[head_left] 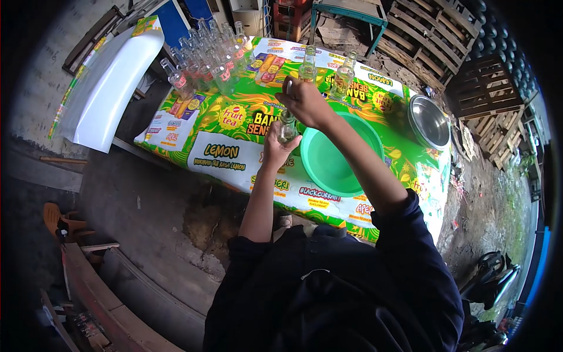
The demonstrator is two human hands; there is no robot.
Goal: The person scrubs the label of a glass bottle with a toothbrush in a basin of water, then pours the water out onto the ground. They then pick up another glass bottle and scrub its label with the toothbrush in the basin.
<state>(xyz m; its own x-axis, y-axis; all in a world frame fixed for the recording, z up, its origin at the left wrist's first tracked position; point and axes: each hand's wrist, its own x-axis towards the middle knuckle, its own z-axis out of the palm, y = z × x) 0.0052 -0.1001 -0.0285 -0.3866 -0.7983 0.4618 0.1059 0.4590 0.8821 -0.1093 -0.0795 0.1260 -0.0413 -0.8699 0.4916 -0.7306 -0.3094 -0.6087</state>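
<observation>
My left hand (280,146) is wrapped round a clear glass bottle (287,130), upright near the table's front edge. Above the bottle's mouth, my right hand (305,101) is closed; what it grips is too small to make out. Just beyond my right hand stands another glass bottle (308,64), with a further one (343,76) to its right. A green plastic basin (343,155) sits right of my left hand, partly beneath my right forearm.
Several glass bottles (220,70) are grouped at the table's far left. A metal bowl (430,122) rests near the right edge of the printed tablecloth (220,170). Wooden pallets (425,38) lie beyond the table, and a white sheet (120,82) hangs at the left.
</observation>
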